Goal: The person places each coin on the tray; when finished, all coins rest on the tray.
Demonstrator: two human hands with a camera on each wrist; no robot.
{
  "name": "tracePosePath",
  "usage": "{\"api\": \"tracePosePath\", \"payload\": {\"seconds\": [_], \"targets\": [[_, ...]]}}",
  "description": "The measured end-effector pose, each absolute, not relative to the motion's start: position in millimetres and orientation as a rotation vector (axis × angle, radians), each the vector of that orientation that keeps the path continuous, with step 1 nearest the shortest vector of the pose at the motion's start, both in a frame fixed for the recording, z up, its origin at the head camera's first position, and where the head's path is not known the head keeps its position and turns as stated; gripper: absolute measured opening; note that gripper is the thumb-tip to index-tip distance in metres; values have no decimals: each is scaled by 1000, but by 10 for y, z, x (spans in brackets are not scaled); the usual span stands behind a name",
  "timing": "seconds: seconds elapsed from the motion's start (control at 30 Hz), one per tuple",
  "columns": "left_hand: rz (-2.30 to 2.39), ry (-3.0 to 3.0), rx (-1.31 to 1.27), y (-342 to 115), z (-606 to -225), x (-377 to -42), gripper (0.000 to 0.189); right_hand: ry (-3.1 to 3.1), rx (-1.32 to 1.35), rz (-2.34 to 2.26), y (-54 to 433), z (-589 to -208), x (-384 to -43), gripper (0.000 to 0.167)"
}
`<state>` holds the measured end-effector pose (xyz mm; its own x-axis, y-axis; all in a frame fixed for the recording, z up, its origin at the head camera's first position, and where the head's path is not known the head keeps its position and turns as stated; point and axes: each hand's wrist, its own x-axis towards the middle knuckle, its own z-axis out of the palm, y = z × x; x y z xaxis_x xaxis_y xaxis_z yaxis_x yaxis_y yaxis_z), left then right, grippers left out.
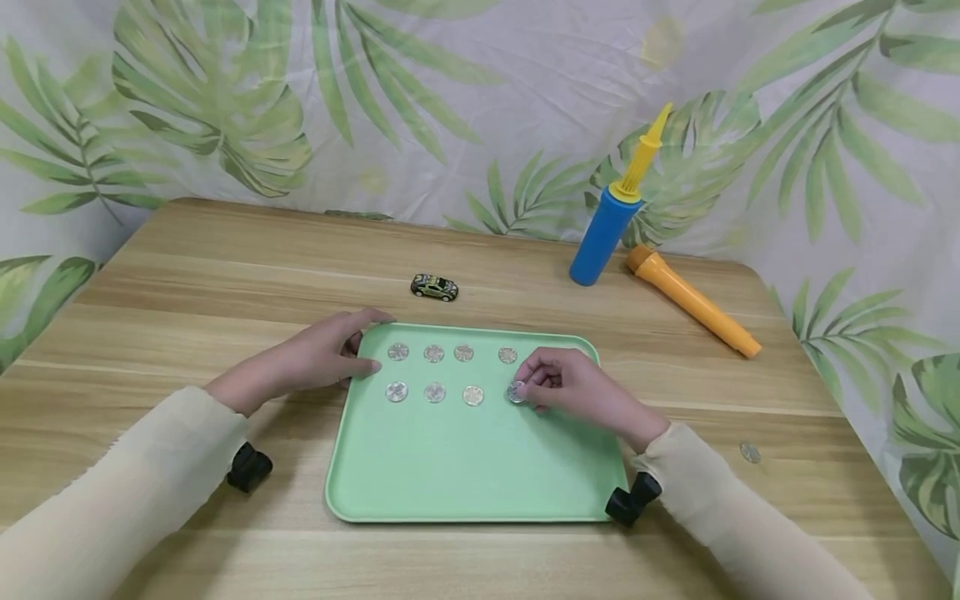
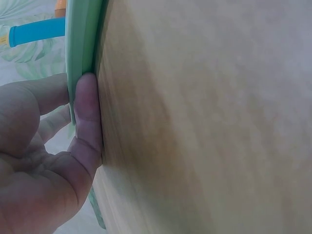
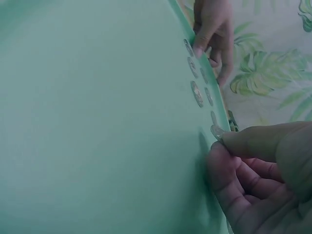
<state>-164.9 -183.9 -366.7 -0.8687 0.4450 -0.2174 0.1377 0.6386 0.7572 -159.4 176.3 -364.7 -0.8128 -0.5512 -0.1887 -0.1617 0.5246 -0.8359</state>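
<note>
A light green tray (image 1: 450,467) lies on the wooden table, with several silver coins (image 1: 434,392) set out in two rows on its far half. My left hand (image 1: 324,350) grips the tray's far left corner. Its thumb lies over the rim, and in the left wrist view a finger (image 2: 87,105) reaches under the tray edge. Over the right part of the tray, my right hand (image 1: 573,385) pinches one coin (image 3: 217,131) between thumb and index finger. That coin is at the right end of the nearer row, partly hidden by the fingertips.
Behind the tray stands a small toy car (image 1: 434,287). A blue and yellow hand pump (image 1: 606,225) stands upright at the back right, beside an orange stick-like toy (image 1: 693,302). Another coin (image 1: 750,452) lies on the table (image 1: 810,517) at the right.
</note>
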Motion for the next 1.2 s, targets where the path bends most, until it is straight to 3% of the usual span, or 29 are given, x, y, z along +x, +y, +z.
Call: {"api": "tracePosePath", "payload": {"seconds": [0.43,1.2], "targets": [[1119,2469,447,-1842,-3664,-1631,67,2576,-663,-906,1627,-3663,-1525,6],[1118,2467,458,-1833,-3670,-1648,66,2588,-650,-959,1723,-3664,-1523,8]]}}
